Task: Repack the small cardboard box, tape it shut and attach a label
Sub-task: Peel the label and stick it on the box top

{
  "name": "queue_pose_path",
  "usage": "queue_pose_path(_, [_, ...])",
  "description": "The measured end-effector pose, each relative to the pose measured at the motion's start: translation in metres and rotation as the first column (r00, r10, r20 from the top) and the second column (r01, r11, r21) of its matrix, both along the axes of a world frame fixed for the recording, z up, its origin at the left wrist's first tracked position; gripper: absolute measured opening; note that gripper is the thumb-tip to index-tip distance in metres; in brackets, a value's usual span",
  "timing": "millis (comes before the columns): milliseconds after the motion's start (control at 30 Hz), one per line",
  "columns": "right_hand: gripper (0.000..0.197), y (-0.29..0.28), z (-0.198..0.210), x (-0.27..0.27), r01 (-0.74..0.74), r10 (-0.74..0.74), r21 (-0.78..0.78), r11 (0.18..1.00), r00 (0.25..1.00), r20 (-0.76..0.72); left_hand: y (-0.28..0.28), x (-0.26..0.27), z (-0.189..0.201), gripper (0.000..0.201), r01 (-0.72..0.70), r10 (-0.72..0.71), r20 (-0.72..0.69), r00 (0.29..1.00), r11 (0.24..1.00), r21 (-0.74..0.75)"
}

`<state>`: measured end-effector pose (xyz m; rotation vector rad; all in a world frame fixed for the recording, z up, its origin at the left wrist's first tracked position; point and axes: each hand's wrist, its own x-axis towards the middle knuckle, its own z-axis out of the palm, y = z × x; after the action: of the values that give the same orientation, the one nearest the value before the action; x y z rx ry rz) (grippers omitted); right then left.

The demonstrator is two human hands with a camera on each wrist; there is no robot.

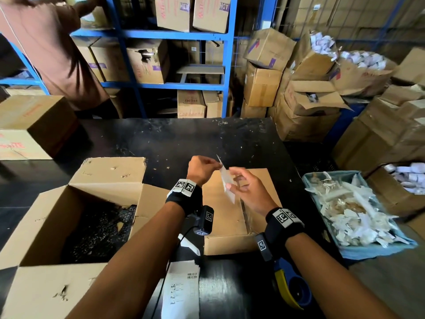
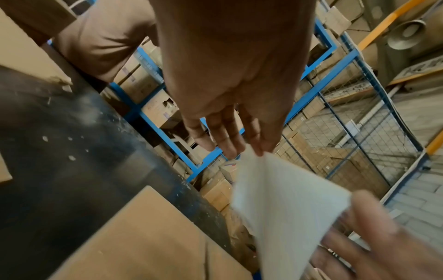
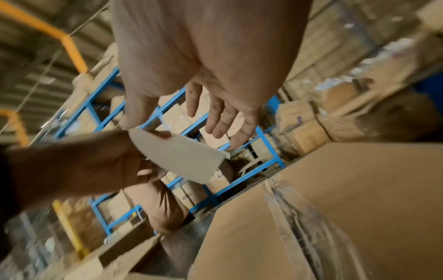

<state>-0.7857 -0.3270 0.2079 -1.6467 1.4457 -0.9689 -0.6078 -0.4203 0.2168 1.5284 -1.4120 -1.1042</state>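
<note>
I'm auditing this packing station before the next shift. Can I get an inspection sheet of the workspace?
Surface: black table, scattered with paper flecks.
Job's things: small cardboard box closed, taped along its seam; label held above it.
Clutter: large open carton, printed sheets, tape dispenser, bin of paper scraps.
Hands: left hand and right hand both pinch the label.
Cables: black cable from left wrist.
Surroundings: blue shelving, stacked cartons, another person.

2 hands, 1 label, 1 taped box.
</note>
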Motion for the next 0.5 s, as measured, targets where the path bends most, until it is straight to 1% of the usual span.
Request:
queue_pose_path(33, [0.06,0.0,-0.001,-0.003,0.014,-0.014,0.017,1.0,1.0,0.018,0.001,0.003,0.0,0.014,0.025,-0.029,-0.098,0.995,0.999,-0.041])
queue_pose_path(67, [0.067,0.0,-0.001,-0.006,0.038,-0.039,0.024,0.999,0.998,0.052,0.001,0.007,0.002,0.014,0.049,-0.063,-0.172,0.983,0.995,-0.084])
queue_pose_path(100, [0.068,0.0,-0.002,-0.009,0.073,-0.075,0.03,0.997,0.993,0.088,0.003,0.011,0.003,0.011,0.074,-0.097,-0.201,0.975,0.99,-0.12])
queue_pose_path(167, [0.061,-0.002,-0.002,-0.011,0.156,-0.162,0.045,0.987,0.972,0.171,0.007,0.018,0.005,0.004,0.133,-0.168,-0.202,0.965,0.975,-0.176])
queue_pose_path(200, [0.055,-0.004,-0.002,-0.01,0.203,-0.212,0.062,0.977,0.949,0.233,0.009,0.022,0.006,0.004,0.156,-0.2,-0.217,0.956,0.967,-0.202])
queue_pose_path(267, [0.045,-0.008,-0.003,-0.005,0.278,-0.3,0.112,0.954,0.895,0.331,0.013,0.028,0.007,0.007,0.166,-0.227,-0.285,0.931,0.96,-0.224])
queue_pose_path(300, [0.041,-0.009,-0.004,-0.003,0.299,-0.331,0.142,0.944,0.872,0.361,0.014,0.031,0.007,0.005,0.166,-0.23,-0.316,0.92,0.962,-0.218])
queue_pose_path(333, [0.036,-0.011,-0.006,-0.001,0.301,-0.346,0.174,0.938,0.849,0.4,0.016,0.034,0.007,0.002,0.169,-0.236,-0.343,0.909,0.962,-0.214])
queue_pose_path(400, [0.023,-0.013,-0.01,0.004,0.267,-0.344,0.223,0.938,0.811,0.474,0.018,0.038,0.003,0.005,0.163,-0.231,-0.371,0.899,0.965,-0.205])
queue_pose_path(500, [0.015,-0.013,-0.013,0.011,0.247,-0.315,0.202,0.948,0.815,0.486,0.022,0.042,-0.003,0.003,0.111,-0.173,-0.381,0.908,0.977,-0.181])
